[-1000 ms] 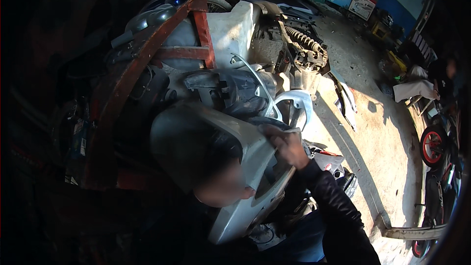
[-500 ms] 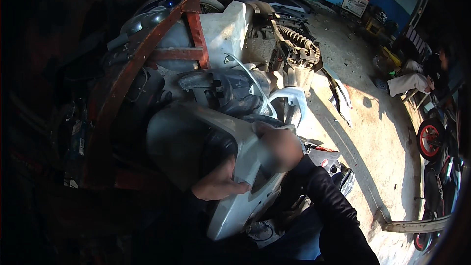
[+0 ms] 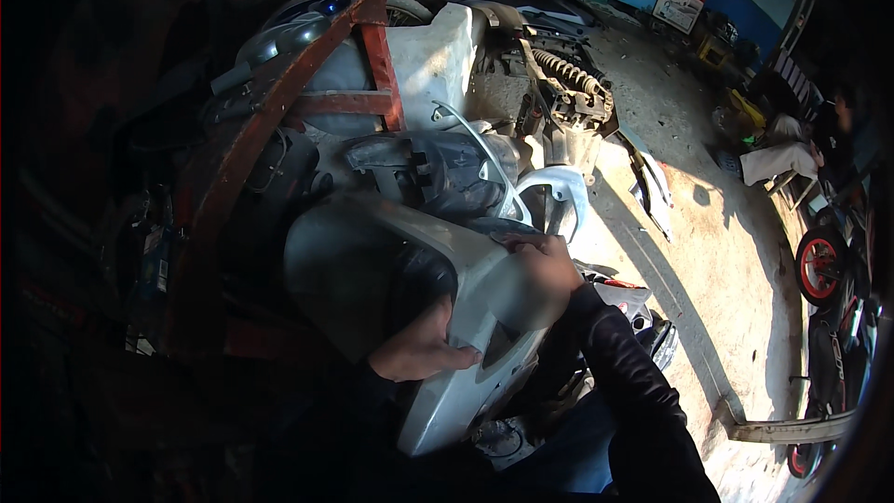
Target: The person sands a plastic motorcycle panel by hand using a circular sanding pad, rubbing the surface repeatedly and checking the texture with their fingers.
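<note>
Sunlit floor (image 3: 717, 289) beyond grey panel (image 3: 473, 279), left hand (image 3: 424, 346) firm around its edge, right hand (image 3: 548, 272) atop, grip unclear.

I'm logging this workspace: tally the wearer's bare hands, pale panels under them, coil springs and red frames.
Hands: 2 (left hand, right hand)
Pale grey curved body panel: 1
Beige metal coil spring: 1
Red angular frame: 1
Total: 5

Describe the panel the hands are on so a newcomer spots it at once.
Find the red frame at upper left. Below and right of it, the left hand and right hand touch a grey panel. Unlike the dark part just beyond it, this panel is pale, with a long opening.
</note>
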`<control>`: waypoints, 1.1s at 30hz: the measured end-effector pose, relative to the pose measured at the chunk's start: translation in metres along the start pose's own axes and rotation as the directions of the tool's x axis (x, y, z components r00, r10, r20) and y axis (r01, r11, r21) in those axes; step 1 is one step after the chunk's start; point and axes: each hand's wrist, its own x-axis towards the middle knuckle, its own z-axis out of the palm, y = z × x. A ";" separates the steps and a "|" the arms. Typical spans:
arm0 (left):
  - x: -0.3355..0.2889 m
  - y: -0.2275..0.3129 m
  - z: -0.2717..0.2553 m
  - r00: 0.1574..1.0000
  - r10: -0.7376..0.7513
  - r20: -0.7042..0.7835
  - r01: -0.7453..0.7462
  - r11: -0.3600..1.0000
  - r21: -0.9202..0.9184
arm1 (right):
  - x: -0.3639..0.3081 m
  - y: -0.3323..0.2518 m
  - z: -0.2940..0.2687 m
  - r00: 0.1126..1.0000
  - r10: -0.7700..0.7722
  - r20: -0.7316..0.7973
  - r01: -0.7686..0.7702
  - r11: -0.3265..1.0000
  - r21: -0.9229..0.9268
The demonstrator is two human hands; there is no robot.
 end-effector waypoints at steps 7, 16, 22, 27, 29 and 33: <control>-0.001 0.000 0.003 0.999 -0.037 0.020 0.037 0.999 0.008 | 0.004 -0.001 0.014 0.963 -0.268 0.027 0.269 0.951 -0.152; -0.001 -0.013 0.002 0.999 0.048 -0.025 -0.043 0.985 0.166 | -0.017 -0.029 0.039 0.875 -0.471 0.109 0.483 0.837 -0.258; -0.008 -0.004 0.002 0.992 0.129 -0.013 -0.130 0.990 -0.049 | -0.028 -0.029 0.046 0.798 -0.578 0.169 0.594 0.710 -0.378; -0.001 -0.007 0.002 0.999 0.015 -0.033 -0.015 1.000 0.000 | -0.009 -0.023 0.025 0.915 -0.384 0.127 0.405 0.872 -0.275; -0.001 -0.007 0.002 0.999 0.022 -0.037 -0.022 1.000 0.015 | -0.027 -0.023 0.042 0.777 -0.606 0.170 0.618 0.682 -0.391; -0.005 -0.008 0.003 0.998 0.066 -0.024 -0.066 0.998 -0.008 | -0.012 -0.022 0.023 0.879 -0.452 0.153 0.476 0.806 -0.351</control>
